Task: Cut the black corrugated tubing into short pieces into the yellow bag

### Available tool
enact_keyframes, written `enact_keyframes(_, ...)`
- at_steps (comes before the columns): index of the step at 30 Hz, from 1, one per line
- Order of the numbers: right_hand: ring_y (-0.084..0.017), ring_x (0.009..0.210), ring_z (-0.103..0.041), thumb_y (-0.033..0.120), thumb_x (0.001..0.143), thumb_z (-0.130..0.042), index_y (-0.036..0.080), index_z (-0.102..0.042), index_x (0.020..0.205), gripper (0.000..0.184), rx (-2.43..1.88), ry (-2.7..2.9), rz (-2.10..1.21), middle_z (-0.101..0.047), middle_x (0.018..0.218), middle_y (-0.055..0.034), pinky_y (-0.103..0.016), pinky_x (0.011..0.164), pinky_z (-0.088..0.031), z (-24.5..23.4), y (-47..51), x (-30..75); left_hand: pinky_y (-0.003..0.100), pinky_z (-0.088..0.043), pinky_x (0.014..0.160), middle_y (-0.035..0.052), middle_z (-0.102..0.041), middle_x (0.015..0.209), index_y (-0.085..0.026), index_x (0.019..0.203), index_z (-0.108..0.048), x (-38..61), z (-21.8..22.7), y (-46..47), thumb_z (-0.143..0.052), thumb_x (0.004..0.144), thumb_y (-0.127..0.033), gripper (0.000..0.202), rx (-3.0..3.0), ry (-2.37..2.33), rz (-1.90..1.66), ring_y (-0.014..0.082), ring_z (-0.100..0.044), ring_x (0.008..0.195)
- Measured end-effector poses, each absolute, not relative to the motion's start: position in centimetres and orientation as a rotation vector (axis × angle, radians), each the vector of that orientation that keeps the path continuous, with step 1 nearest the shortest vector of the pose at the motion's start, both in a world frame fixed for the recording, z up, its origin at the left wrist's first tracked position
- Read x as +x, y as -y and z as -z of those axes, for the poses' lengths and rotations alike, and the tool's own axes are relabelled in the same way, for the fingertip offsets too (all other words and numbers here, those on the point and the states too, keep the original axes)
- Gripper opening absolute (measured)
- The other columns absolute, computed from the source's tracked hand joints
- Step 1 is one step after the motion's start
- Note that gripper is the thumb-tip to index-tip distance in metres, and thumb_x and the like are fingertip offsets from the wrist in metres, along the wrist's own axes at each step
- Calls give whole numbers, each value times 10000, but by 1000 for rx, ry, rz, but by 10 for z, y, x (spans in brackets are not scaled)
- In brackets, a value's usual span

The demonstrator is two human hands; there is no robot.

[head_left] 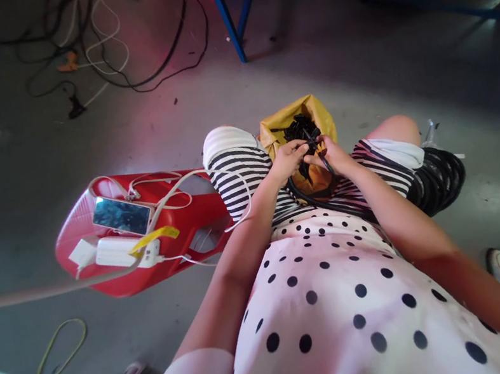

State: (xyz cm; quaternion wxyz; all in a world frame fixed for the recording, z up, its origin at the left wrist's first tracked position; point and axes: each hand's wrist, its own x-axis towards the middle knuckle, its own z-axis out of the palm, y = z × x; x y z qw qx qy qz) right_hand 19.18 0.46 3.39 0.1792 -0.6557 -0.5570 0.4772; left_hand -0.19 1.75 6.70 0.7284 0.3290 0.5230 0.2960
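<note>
I sit with a yellow bag (pixel 278 127) between my knees, filled with several small black parts (pixel 300 126). My left hand (pixel 288 159) and my right hand (pixel 334 156) meet just over the bag's mouth, fingers pinched together on a small black part and the end of a black cable (pixel 314 198). The cable loops down across my striped lap. A coil of black cable (pixel 439 179) lies by my right knee.
A red plastic stool (pixel 101 277) on my left carries a phone (pixel 122 214), white chargers (pixel 119 252) and white leads. Cables tangle on the floor at the far left (pixel 105 51). A blue frame leg (pixel 224 17) stands ahead. A green cord (pixel 43 362) lies at lower left.
</note>
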Motion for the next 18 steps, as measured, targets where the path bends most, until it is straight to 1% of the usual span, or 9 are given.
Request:
enact_keyframes(2, -249, 894, -693, 737, 701, -987, 222, -587, 1455, 996, -1844, 1577, -1343, -721, 967, -13, -466, 971, -585, -30, -9, 192, 198, -132, 419, -128, -347, 497, -199, 1000, -702, -1, -65, -19, -770, 1052, -277, 116, 731, -1149, -646, 52, -245, 375)
enact_keyframes(7, -263, 922, -692, 747, 660, -1012, 223, -631, 1284, 900, -1942, 1547, -1252, -711, 953, -15, -489, 994, -586, -24, -22, 189, 182, -187, 406, -138, -336, 500, -204, 909, -639, 6, -59, -24, -802, 1047, -297, 233, 705, -1197, -623, 52, -254, 386)
enact_keyframes(9, -262, 923, -695, 741, 675, -1006, 223, -621, 1263, 874, -1971, 1493, -1231, -704, 951, -13, -485, 995, -587, -25, -23, 188, 180, -194, 408, -131, -364, 515, -200, 900, -625, 10, -57, -26, -757, 1076, -274, 232, 660, -1224, -630, 52, -275, 387)
enact_keyframes(11, -255, 903, -697, 729, 697, -999, 223, -604, 1289, 873, -1953, 1413, -1250, -703, 954, -11, -478, 979, -599, -30, -14, 189, 184, -230, 416, -112, -425, 559, -190, 932, -631, 10, -57, -28, -645, 1128, -235, 201, 567, -1251, -687, 55, -316, 397)
enact_keyframes(13, -249, 867, -701, 710, 703, -1002, 222, -589, 1329, 895, -1884, 1352, -1349, -708, 947, -7, -473, 946, -620, -39, 5, 192, 193, -306, 442, -87, -491, 614, -186, 969, -630, 7, -58, -30, -548, 1155, -207, 204, 439, -1251, -767, 65, -383, 426)
enact_keyframes(15, -253, 832, -716, 678, 675, -1027, 227, -592, 1342, 914, -1795, 1350, -1506, -725, 943, -10, -482, 918, -640, -50, 34, 195, 201, -392, 491, -73, -530, 655, -198, 992, -609, 1, -62, -34, -559, 1148, -211, 164, 324, -1213, -876, 78, -450, 471)
enact_keyframes(16, -263, 872, -738, 651, 676, -1033, 237, -602, 1348, 899, -1744, 1360, -1533, -754, 1012, -31, -495, 943, -646, -56, 50, 195, 203, -422, 516, -74, -535, 666, -211, 993, -588, -2, -64, -36, -602, 1135, -225, 143, 282, -1191, -938, 83, -475, 494)
enact_keyframes(18, -306, 1023, -782, 592, 681, -1038, 263, -617, 1355, 861, -1719, 1397, -1482, -799, 1183, -80, -541, 1043, -637, -68, 79, 193, 203, -466, 562, -81, -538, 685, -235, 996, -548, -4, -72, -39, -705, 1099, -267, 190, 236, -1158, -1051, 85, -508, 532)
